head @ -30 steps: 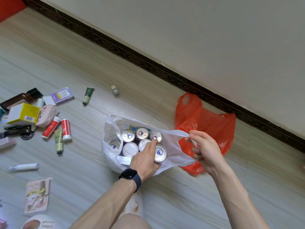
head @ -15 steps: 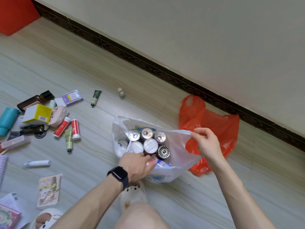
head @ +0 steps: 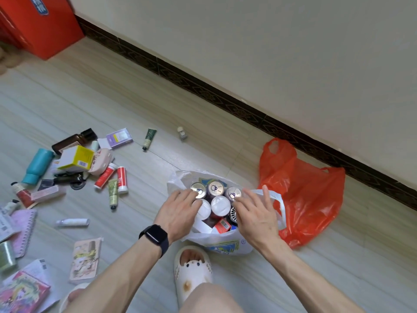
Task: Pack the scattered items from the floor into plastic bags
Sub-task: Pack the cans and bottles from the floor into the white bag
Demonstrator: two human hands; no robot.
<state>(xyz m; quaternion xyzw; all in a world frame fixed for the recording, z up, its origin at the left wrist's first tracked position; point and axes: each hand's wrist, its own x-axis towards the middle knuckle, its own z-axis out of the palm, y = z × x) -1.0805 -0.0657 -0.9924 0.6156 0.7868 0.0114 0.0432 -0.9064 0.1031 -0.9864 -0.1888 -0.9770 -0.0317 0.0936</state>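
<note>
A white plastic bag (head: 222, 242) stands open on the floor, packed with several upright cans (head: 216, 188) and a small red box (head: 222, 225). My left hand (head: 178, 213), a black watch on its wrist, lies with straight fingers on the cans at the bag's left side. My right hand (head: 256, 213) rests flat with spread fingers on the cans at the bag's right side, next to the white handle loop (head: 278, 206). An orange plastic bag (head: 302, 190) lies flat on the floor to the right.
Scattered to the left are tubes (head: 112, 193), a yellow box (head: 76, 158), a teal bottle (head: 37, 166), a brown bottle (head: 72, 138), a purple box (head: 119, 137), notebooks and packets (head: 84, 259). A red box (head: 42, 23) stands at the back left. The wall runs close behind. My slippered foot (head: 191, 267) is below the bag.
My right hand has let go of the white bag's handle and come down flat on the cans. My left hand has moved up from the bag's front edge onto the cans.
</note>
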